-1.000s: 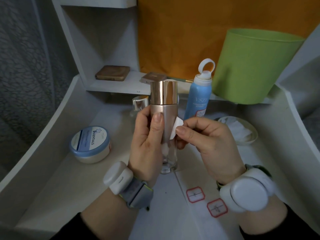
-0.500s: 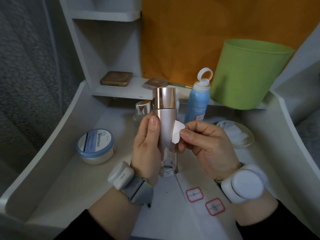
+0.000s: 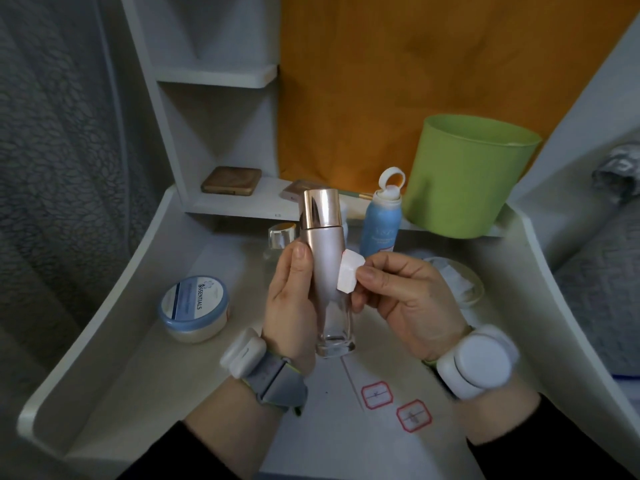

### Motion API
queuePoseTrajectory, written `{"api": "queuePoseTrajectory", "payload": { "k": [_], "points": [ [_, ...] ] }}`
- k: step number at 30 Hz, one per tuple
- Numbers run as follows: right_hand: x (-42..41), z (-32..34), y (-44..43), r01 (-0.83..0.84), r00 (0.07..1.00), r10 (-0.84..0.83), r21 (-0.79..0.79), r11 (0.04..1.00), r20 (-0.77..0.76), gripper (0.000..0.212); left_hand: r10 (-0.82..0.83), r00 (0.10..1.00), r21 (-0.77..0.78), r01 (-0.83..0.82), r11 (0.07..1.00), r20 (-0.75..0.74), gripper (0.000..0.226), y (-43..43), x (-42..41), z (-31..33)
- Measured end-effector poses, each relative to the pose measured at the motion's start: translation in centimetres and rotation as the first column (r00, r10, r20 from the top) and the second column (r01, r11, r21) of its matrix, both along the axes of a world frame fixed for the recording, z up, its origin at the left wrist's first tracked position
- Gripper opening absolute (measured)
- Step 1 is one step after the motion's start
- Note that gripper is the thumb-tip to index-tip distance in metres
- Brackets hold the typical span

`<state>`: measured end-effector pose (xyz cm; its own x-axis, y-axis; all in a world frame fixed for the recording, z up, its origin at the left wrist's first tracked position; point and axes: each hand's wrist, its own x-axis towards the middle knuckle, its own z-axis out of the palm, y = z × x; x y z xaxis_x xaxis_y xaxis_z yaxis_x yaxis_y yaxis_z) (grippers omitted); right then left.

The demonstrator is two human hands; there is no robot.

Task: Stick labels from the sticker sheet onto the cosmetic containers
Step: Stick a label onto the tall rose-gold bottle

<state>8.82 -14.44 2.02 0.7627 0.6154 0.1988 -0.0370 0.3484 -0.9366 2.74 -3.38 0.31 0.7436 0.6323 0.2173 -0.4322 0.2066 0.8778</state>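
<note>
Grip: my left hand wraps the rose-gold bottle, upright at frame centre. My right hand pinches a label, its free edge at the bottle's side. The sticker sheet lies on the counter below. Recommendation: lay it square, then smooth outward.

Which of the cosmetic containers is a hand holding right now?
The tall bottle with the rose-gold cap, gripped by the left hand. The blue spray bottle and the blue-lidded cream jar stand on the desk with no hand on them.
</note>
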Motion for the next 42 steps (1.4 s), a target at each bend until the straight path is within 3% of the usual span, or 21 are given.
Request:
{"api": "queuePoseTrajectory", "payload": {
  "k": [8, 13, 16, 19, 23, 27, 31, 36, 42],
  "points": [
    [-0.2, 1.8, -1.0, 0.003, 1.000, -0.003, 0.011, 1.000, 0.021, 0.010, -0.060, 0.998, -0.150, 0.058, 0.987, -0.007, 0.041, -1.2, -0.6, 2.5],
    [-0.6, 3.0, -2.1, 0.014, 1.000, -0.015, 0.017, 1.000, 0.024, 0.010, 0.002, 0.996, -0.072, -0.009, 0.997, -0.092, 0.057, -2.0, -0.8, 3.7],
    [-0.7, 3.9, -2.7, 0.018, 0.999, -0.019, 0.030, 0.999, 0.026, 0.010, 0.024, 0.991, -0.081, -0.036, 0.996, -0.135, 0.040, -2.5, -0.5, 4.2],
    [-0.6, 4.9, -3.3, 0.019, 1.000, -0.019, 0.046, 0.999, 0.012, 0.010, -0.067, 0.989, -0.179, 0.043, 0.983, -0.129, 0.035, -3.1, -0.3, 5.4],
    [-0.4, 6.3, -4.0, 0.033, 0.999, -0.034, 0.050, 0.998, 0.014, 0.008, -0.084, 0.987, -0.280, 0.043, 0.959, -0.134, 0.041, -4.4, -0.5, 7.6],
    [0.4, 7.9, -5.3, 0.167, 0.985, -0.159, 0.111, 0.980, -0.072, 0.008, -0.107, 0.982, -0.315, 0.054, 0.947, -0.153, 0.044, -4.8, 0.1, 8.3],
    [1.6, 9.3, -6.5, 0.322, 0.944, -0.319, -0.017, 0.947, 0.080, 0.014, -0.193, 0.975, -0.288, 0.156, 0.945, -0.107, 0.053, -5.5, 0.1, 8.7],
    [3.8, 12.3, -7.8, 0.498, 0.838, -0.459, -0.070, 0.864, 0.295, 0.005, -0.222, 0.973, -0.271, 0.197, 0.942, -0.066, 0.048, -5.7, 0.2, 9.3],
    [7.2, 16.2, -8.0, 0.705, 0.628, -0.419, -0.251, 0.663, 0.656, 0.015, -0.227, 0.970, -0.229, 0.202, 0.952, -0.088, 0.052, -5.5, 0.6, 9.3]
  ]
}}
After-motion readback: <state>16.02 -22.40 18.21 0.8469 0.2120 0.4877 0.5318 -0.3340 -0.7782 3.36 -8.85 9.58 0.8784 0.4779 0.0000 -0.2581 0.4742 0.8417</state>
